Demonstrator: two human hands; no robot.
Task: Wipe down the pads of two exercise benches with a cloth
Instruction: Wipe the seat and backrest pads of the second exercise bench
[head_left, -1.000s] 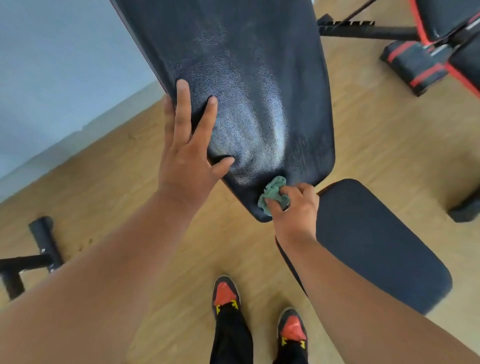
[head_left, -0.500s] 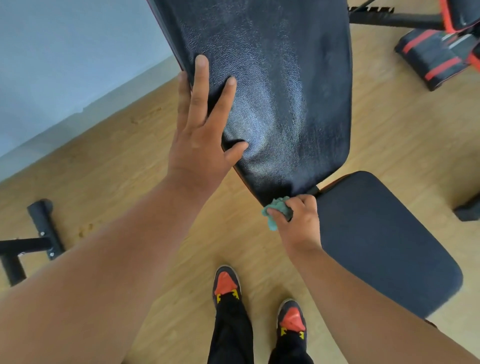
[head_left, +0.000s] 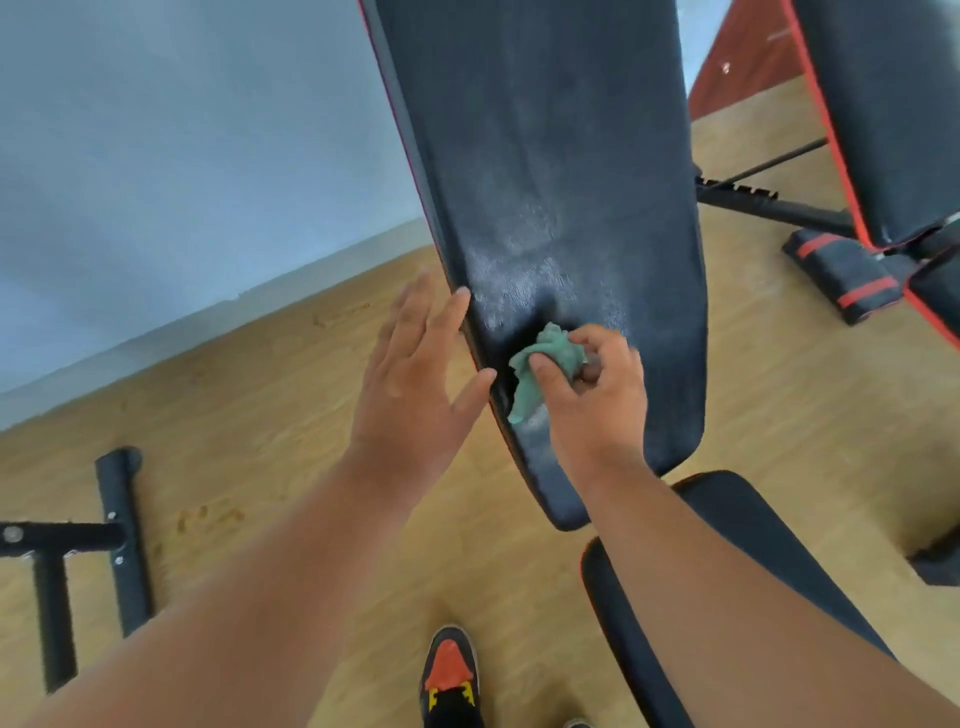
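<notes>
Right hand (head_left: 597, 400), grip bunched on green cloth (head_left: 540, 369), sits low on tilted back pad (head_left: 550, 156); unwiped length runs up-away; left hand (head_left: 415, 374) open at edge.

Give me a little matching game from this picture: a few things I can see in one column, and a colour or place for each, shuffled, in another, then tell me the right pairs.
Things:
1. cloth
2. back pad
3. seat pad
4. left hand

Descriptions:
A. open, fingers spread at the back pad's left edge
B. green, bunched in the right hand
C. black, tilted up steeply, shiny patch near the cloth
D. black, lying low under the right forearm

Pairs: 1-B, 2-C, 3-D, 4-A
</notes>
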